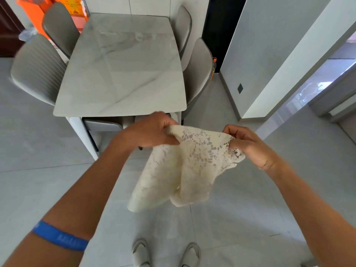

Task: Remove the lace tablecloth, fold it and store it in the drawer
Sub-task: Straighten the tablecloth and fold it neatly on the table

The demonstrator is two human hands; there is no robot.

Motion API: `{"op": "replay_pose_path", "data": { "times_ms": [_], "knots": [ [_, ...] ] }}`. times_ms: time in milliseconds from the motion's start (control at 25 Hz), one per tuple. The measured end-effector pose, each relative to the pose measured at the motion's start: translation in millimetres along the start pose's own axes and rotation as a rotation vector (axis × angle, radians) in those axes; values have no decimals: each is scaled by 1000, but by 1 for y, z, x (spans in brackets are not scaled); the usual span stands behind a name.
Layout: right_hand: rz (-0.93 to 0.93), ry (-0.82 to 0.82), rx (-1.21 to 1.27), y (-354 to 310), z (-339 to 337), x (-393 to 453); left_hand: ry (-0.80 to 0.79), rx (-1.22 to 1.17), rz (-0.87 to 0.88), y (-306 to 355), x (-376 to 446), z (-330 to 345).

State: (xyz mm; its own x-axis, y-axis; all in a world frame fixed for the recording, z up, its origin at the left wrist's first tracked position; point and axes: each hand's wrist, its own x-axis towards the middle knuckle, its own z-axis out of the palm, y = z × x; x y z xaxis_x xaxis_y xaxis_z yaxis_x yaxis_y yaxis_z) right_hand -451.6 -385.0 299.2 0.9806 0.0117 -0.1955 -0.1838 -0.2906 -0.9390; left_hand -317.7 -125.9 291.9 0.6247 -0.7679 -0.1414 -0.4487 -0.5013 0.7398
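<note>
While both hands pinch its upper edge, the cream lace tablecloth (181, 166) hangs folded between them: left hand (152, 132) fingers curled on one corner, right hand (248, 145) fingers clamped on the other. Beyond the fingers: bare marble dining table (119, 74), grey chairs (38, 68).

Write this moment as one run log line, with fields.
stage: folding | lace tablecloth: off table, hanging | left hand: grips top edge | right hand: grips top edge | drawer: unseen
</note>
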Motion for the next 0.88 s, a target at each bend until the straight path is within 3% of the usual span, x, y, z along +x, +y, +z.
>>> {"op": "replay_pose_path", "data": {
  "times_ms": [160, 240, 320, 360, 440, 520, 560, 720, 880],
  "knots": [
    [121, 33, 84, -13, 21, 14, 386, 269, -97, -7, 46, -22],
    [156, 30, 130, -26, 29, 24, 630, 160, -216, -14, 40, -3],
    [187, -20, 87, -37, 34, 33, 785, -71, -220, -16, 15, 36],
    [204, -60, 48, -42, 37, 36, 751, -161, -167, -15, 5, 54],
    [229, -116, -21, -49, 45, 38, 504, -274, -23, -9, -12, 72],
    [242, -72, -47, -53, 51, 38, 321, -345, 90, -5, -27, 76],
    [258, -32, -23, -54, 52, 37, 312, -368, 93, -6, -35, 81],
    [368, 125, 134, -53, 44, 35, 361, -275, -182, -23, -52, 137],
    [351, 198, 283, -58, 32, 27, 429, -217, -380, -53, -18, 163]
  ]
}}
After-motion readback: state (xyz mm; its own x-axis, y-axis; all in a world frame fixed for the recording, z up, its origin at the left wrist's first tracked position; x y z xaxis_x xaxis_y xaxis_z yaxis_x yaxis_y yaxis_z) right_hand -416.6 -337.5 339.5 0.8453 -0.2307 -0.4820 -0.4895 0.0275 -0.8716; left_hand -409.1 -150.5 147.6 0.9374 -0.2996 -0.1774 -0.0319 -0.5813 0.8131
